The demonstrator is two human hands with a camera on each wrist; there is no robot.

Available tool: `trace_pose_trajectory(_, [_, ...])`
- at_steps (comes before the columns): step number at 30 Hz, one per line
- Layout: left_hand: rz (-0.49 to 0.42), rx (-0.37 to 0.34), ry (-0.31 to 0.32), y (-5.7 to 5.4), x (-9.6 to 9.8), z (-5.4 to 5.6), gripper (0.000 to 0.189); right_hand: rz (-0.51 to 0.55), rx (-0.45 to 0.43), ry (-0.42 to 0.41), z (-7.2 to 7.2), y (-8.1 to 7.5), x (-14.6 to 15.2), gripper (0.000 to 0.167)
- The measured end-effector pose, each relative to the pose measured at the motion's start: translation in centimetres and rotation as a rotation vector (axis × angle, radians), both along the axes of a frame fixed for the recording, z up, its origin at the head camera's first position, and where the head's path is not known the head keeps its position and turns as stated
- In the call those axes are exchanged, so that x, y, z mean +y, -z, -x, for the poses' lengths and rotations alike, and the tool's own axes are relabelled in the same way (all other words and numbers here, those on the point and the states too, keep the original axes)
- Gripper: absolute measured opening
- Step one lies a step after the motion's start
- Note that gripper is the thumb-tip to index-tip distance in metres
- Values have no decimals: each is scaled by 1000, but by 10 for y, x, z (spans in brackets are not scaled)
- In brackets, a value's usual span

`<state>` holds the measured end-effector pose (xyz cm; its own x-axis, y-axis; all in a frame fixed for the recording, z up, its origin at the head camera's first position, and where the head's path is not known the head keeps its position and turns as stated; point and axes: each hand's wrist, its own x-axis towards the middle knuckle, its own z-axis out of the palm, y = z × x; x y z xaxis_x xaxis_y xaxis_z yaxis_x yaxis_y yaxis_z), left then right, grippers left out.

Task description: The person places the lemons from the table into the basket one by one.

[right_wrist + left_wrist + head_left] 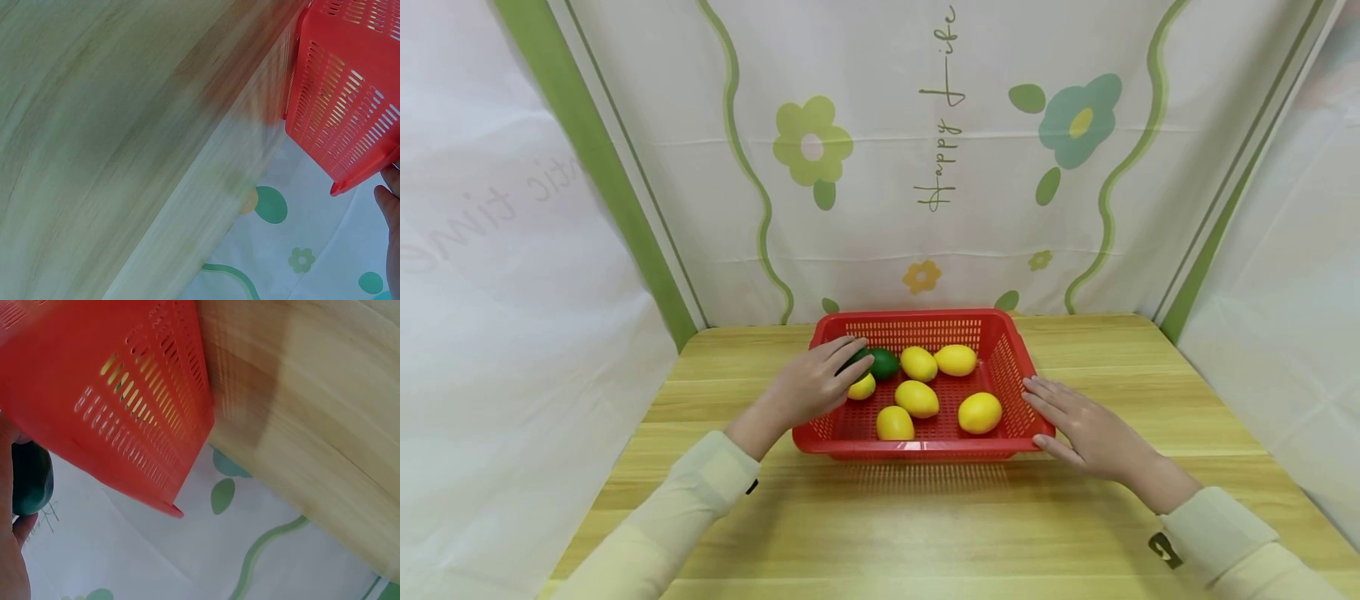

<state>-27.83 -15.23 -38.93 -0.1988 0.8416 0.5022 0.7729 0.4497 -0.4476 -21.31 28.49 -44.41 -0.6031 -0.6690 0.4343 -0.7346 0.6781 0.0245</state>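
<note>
A red slotted plastic basket (917,448) stands on the table with several yellow lemons (917,399) inside. A dark green oval fruit (883,364) lies at the basket's left, near the back. Over the left side of the basket, my left hand (808,383) grips another dark green fruit (31,478), mostly covered by the fingers in the head view. One lemon (862,387) shows partly from under that hand. On the right, my right hand (1093,433) rests against the basket's rim with its fingers extended, the thumb near the front corner.
The basket sits on a light wooden table (910,533), near its far edge. White cloth walls (880,225) printed with flowers and wavy green lines rise behind the table and at both sides.
</note>
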Motion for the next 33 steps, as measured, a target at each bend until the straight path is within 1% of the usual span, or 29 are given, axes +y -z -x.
trace_pose_trajectory(6, [8,-6,6,5,6,2,51,4,5,-11,1,1,0,62])
trace_pose_trajectory(14, [49,-31,-4,10,11,3,51,1,0,-5,1,0,0,61])
trace_pose_trajectory(22, [99,-103,-4,12,16,5,47,2,4,-6,1,-1,-1,61])
trace_pose_trajectory(28, [144,-164,-1,14,19,6,48,3,3,-11,3,-1,-1,62])
trace_pose_trajectory(33, [151,-183,13,16,23,7,49,2,-1,-9,3,-1,-1,62])
